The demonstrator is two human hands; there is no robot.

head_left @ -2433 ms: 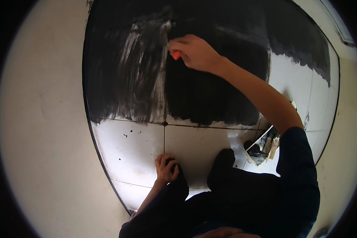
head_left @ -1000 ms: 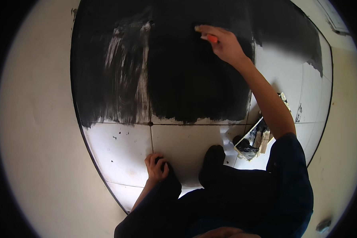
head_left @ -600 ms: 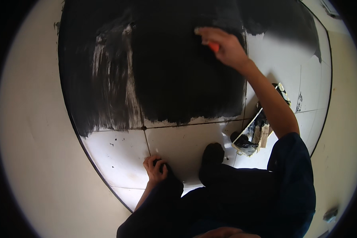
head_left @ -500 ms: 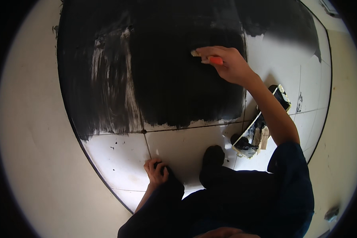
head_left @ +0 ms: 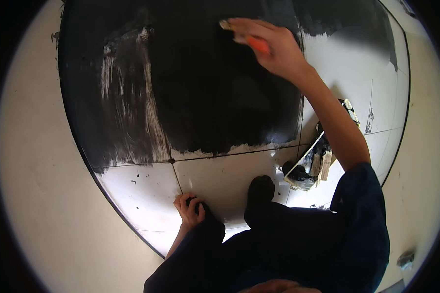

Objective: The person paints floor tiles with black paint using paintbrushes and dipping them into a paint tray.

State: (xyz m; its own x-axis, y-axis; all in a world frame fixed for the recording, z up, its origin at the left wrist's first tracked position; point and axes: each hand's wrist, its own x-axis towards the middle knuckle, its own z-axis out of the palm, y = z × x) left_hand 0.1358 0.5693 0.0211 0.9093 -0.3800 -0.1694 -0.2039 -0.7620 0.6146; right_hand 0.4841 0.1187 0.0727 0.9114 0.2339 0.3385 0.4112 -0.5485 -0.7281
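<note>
My right hand (head_left: 278, 49) reaches far out over a black-coated stretch of tiled floor (head_left: 220, 107). It is closed on a brush (head_left: 259, 45) with an orange-red handle; a pale end pokes out past the fingers, and the bristles are hard to make out. Down at the lower left, my left hand (head_left: 189, 210) curls its fingers over the toe of my dark left shoe (head_left: 197, 202). My other dark shoe (head_left: 261, 189) stands on white tile to its right. Streaky, thinly covered patches (head_left: 132, 97) show on the left of the black coat.
A paint-smeared container (head_left: 308, 168) with black stuff and a piece of wood lies beneath my right forearm, partly hidden by it. Uncoated white tiles (head_left: 342, 63) lie at the right. Beige floor or wall (head_left: 39, 146) borders the tiles on both sides.
My right hand has moved farther away and slightly left with the brush. The view has shifted slightly. My left hand keeps its place on the shoe.
</note>
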